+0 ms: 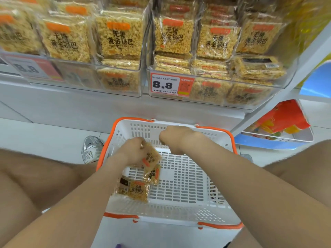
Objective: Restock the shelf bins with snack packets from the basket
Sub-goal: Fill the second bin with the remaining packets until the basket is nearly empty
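While left hand (133, 151) grips a packet (152, 157), right hand (172, 138) above basket (161, 211), fingers curled

The basket (170, 219) sits on the floor (35, 136), with the shelf bins (215, 90) above at its 12 o'clock. Snack packets (138, 191) lie inside toward 8 o'clock. A shoe (91, 149) stands outside at 10 o'clock.

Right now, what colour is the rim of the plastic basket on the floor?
Orange rim, around a white slotted plastic basket; the head view shows it.

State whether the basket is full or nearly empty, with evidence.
Nearly empty: most of the basket floor is bare; few packets lie at its left, one in the left hand.
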`<state>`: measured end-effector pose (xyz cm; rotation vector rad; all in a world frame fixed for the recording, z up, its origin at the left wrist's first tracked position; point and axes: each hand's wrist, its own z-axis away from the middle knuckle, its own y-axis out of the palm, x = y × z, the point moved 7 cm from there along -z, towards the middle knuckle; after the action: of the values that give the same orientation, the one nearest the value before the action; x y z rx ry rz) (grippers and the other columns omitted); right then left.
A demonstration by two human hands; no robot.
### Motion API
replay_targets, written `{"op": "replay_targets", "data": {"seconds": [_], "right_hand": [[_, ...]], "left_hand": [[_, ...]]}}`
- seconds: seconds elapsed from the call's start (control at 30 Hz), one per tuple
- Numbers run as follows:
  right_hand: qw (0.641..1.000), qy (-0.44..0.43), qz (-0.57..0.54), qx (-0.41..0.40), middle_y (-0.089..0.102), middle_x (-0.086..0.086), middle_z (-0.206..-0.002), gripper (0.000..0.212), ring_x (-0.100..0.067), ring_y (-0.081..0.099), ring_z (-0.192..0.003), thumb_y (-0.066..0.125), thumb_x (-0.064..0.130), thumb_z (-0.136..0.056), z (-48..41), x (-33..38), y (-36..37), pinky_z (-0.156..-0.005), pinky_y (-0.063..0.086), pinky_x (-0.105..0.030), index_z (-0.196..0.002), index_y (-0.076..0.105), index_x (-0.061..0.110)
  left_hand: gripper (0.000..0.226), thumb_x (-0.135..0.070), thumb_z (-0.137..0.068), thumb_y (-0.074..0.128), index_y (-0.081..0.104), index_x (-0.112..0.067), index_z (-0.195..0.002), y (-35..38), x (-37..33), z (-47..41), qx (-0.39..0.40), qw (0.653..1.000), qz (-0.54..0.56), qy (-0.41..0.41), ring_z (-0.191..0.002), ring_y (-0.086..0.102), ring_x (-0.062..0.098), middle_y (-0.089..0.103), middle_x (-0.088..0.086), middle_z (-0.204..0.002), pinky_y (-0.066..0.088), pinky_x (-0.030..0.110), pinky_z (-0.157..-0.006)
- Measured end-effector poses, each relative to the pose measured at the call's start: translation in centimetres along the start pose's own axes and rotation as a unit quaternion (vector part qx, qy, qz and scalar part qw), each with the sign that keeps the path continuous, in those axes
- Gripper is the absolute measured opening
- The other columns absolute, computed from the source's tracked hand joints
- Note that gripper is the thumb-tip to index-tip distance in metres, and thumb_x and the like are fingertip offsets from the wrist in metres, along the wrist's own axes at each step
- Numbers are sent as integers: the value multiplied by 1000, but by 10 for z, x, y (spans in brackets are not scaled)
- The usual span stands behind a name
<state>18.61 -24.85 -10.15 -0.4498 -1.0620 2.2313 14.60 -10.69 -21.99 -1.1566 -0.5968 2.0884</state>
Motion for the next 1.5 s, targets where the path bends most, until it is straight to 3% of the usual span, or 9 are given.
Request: {"op": "replay_targets", "data": {"seconds": [0.17, 0.4, 0.53, 0.77, 1.0, 1.13, 1.3, 1.4, 1.5], "right_hand": [[996, -9, -88, -28, 63, -5, -114, 42, -28, 62, -102, 78, 35, -90, 25, -11, -23, -86, 58, -45, -118, 54, 15], [985, -4, -120, -127, 53, 7, -86, 57, -19, 56, -85, 84, 56, -74, 68, -15, -71, -69, 56, -38, -101, 45, 24], [971, 1, -184, -155, 70, 3, -79, 49, -18, 69, -68, 77, 67, -73, 90, -17, -96, -64, 62, -39, -93, 64, 24], [864, 19, -464, -195, 69, -19, -107, 96, -32, 74, -55, 87, 54, -79, 127, -37, -136, -50, 62, -43, -143, 22, 25], [840, 59, -502, -199, 76, -17, -75, 49, -32, 76, -62, 54, 27, -109, 143, -58, -158, -56, 64, -43, -151, 35, 13], [844, 140, -372, -360, 76, -6, -86, 33, -21, 73, -71, 69, 41, -98, 165, -89, -187, -60, 55, -29, -107, 71, 10], [825, 165, -409, -352, 46, 1, -61, 39, -23, 50, -61, 70, 38, -93, 149, -106, -189, -59, 38, -31, -68, 51, 16], [813, 149, -426, -367, 58, 8, -88, 16, -17, 59, -79, 70, 28, -93, 147, -105, -195, -59, 41, -27, -97, 57, 19], [802, 128, -442, -380, 55, 12, -99, 48, -15, 64, -92, 72, 26, -96, 146, -103, -198, -69, 53, -32, -138, 51, 24]], "left_hand": [[16, -35, -104, 58, 59, -39, -119, -39, -59, 29, -18, 975, 216, 46, -66, 69, 23, 76, 18, -90, 51, 33, -52], [15, -28, -105, 54, 67, -32, -113, -95, -123, 70, -9, 955, 282, 92, -64, 68, 23, 75, 5, -88, 53, 37, -58], [27, -38, -97, 71, 68, -29, -123, -126, -150, 93, -3, 942, 311, 129, -79, 77, 29, 79, 6, -102, 61, 40, -66], [32, -26, -90, 80, 60, -11, -110, -168, -172, 109, -52, 937, 318, 135, -64, 61, 16, 67, 4, -76, 48, 28, -57], [12, -33, -98, 69, 78, -31, -105, -209, -221, 131, -73, 955, 171, 231, -82, 66, 30, 78, 9, -96, 45, 40, -79], [22, -31, -99, 72, 73, -37, -119, -232, -251, 130, -111, 956, 111, 249, -88, 73, 5, 78, -13, -90, 54, 32, -88], [20, -35, -92, 81, 71, -33, -109, -251, -263, 114, -164, 945, 102, 263, -88, 75, 9, 79, -6, -89, 57, 44, -96], [18, -32, -91, 82, 74, -33, -106, -254, -262, 110, -201, 928, 124, 289, -94, 74, 6, 79, -8, -96, 58, 42, -96], [17, -33, -94, 78, 75, -37, -110, -252, -270, 107, -243, 914, 74, 315, -107, 66, -3, 74, -19, -110, 54, 38, -101]]}}
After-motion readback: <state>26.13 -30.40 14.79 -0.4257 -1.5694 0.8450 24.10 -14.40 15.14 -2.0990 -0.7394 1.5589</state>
